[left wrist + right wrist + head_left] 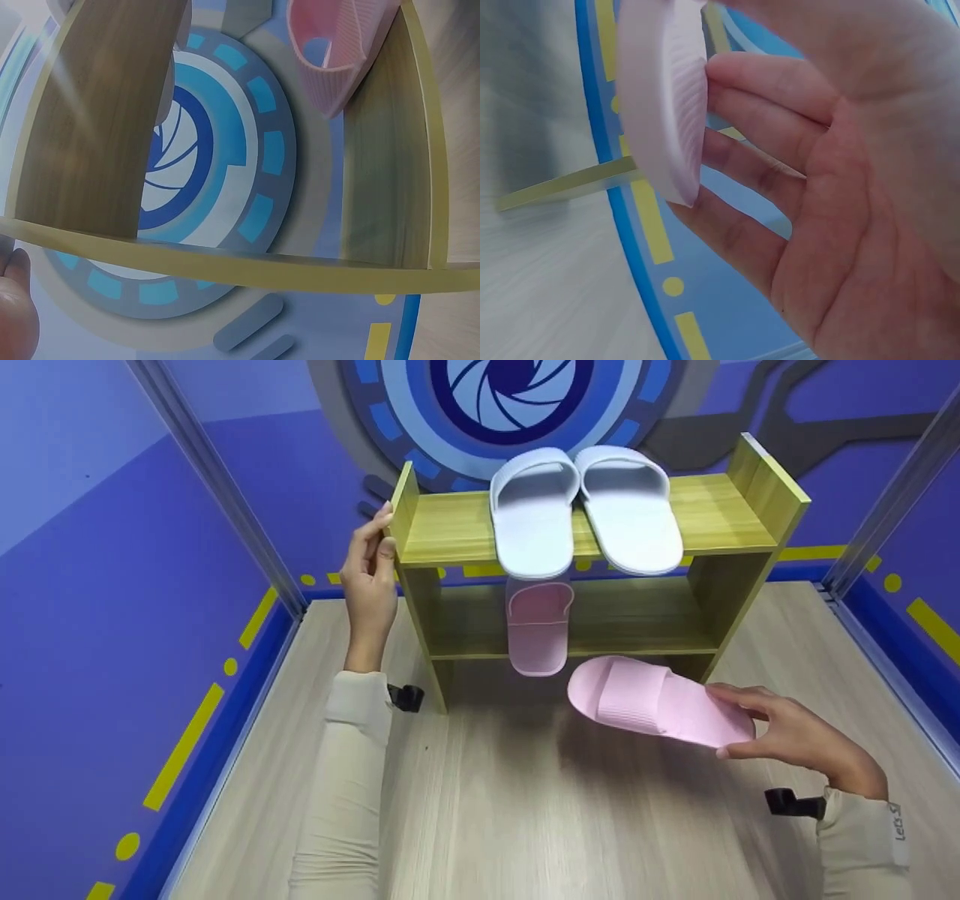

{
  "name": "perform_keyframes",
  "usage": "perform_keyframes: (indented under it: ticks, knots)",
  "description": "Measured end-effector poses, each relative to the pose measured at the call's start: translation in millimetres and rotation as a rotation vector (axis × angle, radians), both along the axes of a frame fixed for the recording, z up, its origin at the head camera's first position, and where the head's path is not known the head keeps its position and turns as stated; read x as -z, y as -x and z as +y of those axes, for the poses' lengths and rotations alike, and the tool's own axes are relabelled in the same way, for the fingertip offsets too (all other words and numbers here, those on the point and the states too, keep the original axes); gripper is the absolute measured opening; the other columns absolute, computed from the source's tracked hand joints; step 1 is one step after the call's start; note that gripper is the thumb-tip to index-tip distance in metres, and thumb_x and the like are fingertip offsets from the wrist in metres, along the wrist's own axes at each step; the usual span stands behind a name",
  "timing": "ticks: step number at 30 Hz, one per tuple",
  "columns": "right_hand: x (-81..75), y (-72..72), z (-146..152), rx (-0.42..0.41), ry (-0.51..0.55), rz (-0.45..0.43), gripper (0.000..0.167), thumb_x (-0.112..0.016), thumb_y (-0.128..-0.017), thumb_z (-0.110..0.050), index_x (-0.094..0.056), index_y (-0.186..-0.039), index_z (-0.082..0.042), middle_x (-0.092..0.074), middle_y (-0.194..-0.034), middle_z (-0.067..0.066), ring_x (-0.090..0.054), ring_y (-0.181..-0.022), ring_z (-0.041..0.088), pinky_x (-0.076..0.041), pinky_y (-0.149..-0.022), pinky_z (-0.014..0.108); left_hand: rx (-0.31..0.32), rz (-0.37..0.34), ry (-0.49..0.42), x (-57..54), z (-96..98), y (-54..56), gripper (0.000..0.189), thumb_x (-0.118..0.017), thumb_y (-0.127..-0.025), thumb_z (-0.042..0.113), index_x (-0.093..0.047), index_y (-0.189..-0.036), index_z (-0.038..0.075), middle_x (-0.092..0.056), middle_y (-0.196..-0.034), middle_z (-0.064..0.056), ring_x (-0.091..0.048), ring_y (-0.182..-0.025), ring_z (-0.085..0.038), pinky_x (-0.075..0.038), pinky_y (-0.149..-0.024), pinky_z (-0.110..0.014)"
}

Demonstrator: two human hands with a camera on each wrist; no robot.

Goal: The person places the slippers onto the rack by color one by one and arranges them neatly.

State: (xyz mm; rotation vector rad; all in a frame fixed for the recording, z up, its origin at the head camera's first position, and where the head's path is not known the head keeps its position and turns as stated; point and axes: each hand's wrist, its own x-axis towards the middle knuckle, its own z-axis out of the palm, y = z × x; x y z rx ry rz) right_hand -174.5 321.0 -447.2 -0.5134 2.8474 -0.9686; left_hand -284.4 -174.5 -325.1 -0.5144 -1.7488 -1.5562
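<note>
My right hand pinches the heel end of a pink slide slipper, held above the floor in front of the rack with its toe pointing left. In the right wrist view the fingers lie along one side of the slipper. My left hand rests against the outer left side panel of the wooden shoe rack. A second pink slipper lies on the middle shelf, its heel overhanging the front edge. Two white slippers sit side by side on the top shelf, heels jutting forward.
A light wood floor lies under and before the rack. Blue printed walls with yellow marks enclose the left, back and right. The rack's right side panel rises above the top shelf.
</note>
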Motion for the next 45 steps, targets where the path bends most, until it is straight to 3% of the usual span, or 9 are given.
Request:
perform_keyframes:
  ticks: [3, 10, 13, 28, 31, 35, 37, 39, 45]
  knots:
    - [-4.7, 0.8, 0, -0.005, 0.007, 0.028, 0.088, -0.087, -0.067, -0.036, -0.048, -0.143, -0.012, -0.053, -0.135, 0.022, -0.052, -0.113, 0.031, -0.038, -0.085, 0.004, 0.006, -0.001, -0.003, -0.5, 0.5, -0.3, 0.029, -0.051, -0.098, 0.013, -0.057, -0.125, 0.003, -0.054, -0.141, -0.007, -0.050, -0.131, -0.013, -0.042, -0.108, -0.031]
    - [-9.5, 3.8, -1, -0.014, 0.074, 0.103, 0.084, -0.088, -0.067, -0.028, -0.051, -0.140, -0.012, -0.056, -0.132, 0.021, -0.041, -0.104, -0.018, -0.034, -0.084, -0.002, 0.001, 0.006, 0.005, -0.4, 0.6, -0.5, 0.029, -0.050, -0.099, 0.012, -0.056, -0.125, 0.001, -0.053, -0.141, -0.009, -0.051, -0.130, -0.014, -0.042, -0.108, -0.032]
    - [-10.1, 5.2, -2, -0.006, 0.107, 0.113, 0.082, -0.088, -0.068, -0.026, -0.051, -0.140, -0.012, -0.056, -0.131, 0.021, -0.038, -0.104, -0.023, -0.033, -0.084, -0.003, -0.001, 0.007, 0.007, -0.3, 0.5, -0.1, 0.029, -0.050, -0.099, 0.012, -0.056, -0.125, 0.002, -0.053, -0.141, -0.009, -0.051, -0.130, -0.014, -0.042, -0.108, -0.032]
    - [-2.9, 14.8, -19, 0.028, 0.143, 0.208, 0.083, -0.088, -0.068, -0.026, -0.050, -0.140, -0.010, -0.057, -0.126, 0.020, -0.040, -0.104, -0.019, -0.032, -0.086, -0.005, -0.011, 0.007, 0.001, 0.7, 0.5, 0.4, 0.029, -0.050, -0.099, 0.013, -0.057, -0.126, 0.003, -0.054, -0.140, -0.008, -0.051, -0.130, -0.013, -0.044, -0.106, -0.032]
    - [-1.1, 15.9, -22, 0.037, 0.141, 0.200, 0.083, -0.087, -0.069, -0.026, -0.049, -0.141, -0.009, -0.056, -0.127, 0.021, -0.048, -0.109, -0.006, -0.032, -0.085, -0.005, -0.003, -0.006, -0.011, -0.1, 1.2, 0.1, 0.029, -0.050, -0.098, 0.012, -0.057, -0.125, 0.003, -0.054, -0.141, -0.008, -0.050, -0.130, -0.013, -0.043, -0.107, -0.031]
    - [0.4, 17.1, -27, 0.048, 0.138, 0.166, 0.084, -0.087, -0.069, -0.027, -0.048, -0.142, -0.009, -0.055, -0.127, 0.022, -0.055, -0.113, 0.030, -0.031, -0.083, -0.005, 0.002, -0.016, -0.022, -0.7, 2.0, 0.1, 0.029, -0.050, -0.098, 0.010, -0.056, -0.126, 0.002, -0.053, -0.141, -0.009, -0.050, -0.131, -0.014, -0.042, -0.108, -0.031]
    - [0.8, 17.4, -30, 0.057, 0.144, 0.155, 0.084, -0.087, -0.069, -0.028, -0.048, -0.142, -0.009, -0.055, -0.127, 0.023, -0.055, -0.113, 0.040, -0.031, -0.082, -0.005, 0.003, -0.013, -0.023, -0.8, 2.4, 0.2, 0.029, -0.049, -0.098, 0.008, -0.056, -0.126, 0.000, -0.053, -0.141, -0.010, -0.049, -0.131, -0.015, -0.042, -0.108, -0.032]
    - [1.0, 17.5, -33, 0.064, 0.153, 0.160, 0.085, -0.087, -0.068, -0.028, -0.049, -0.141, -0.007, -0.055, -0.125, 0.024, -0.056, -0.112, 0.045, -0.032, -0.082, -0.005, 0.007, -0.014, -0.030, -0.9, 2.6, 0.4, 0.029, -0.049, -0.098, 0.007, -0.056, -0.125, 0.000, -0.053, -0.141, -0.010, -0.050, -0.131, -0.016, -0.042, -0.108, -0.032]
    - [2.8, 18.2, -45, 0.097, 0.167, 0.227, 0.081, -0.089, -0.066, -0.026, -0.054, -0.134, 0.002, -0.058, -0.120, 0.025, -0.057, -0.108, 0.040, -0.033, -0.082, -0.005, -0.002, 0.015, -0.021, 1.3, 1.4, 2.7, 0.028, -0.050, -0.098, 0.008, -0.057, -0.124, 0.000, -0.054, -0.141, -0.010, -0.051, -0.130, -0.015, -0.044, -0.105, -0.033]
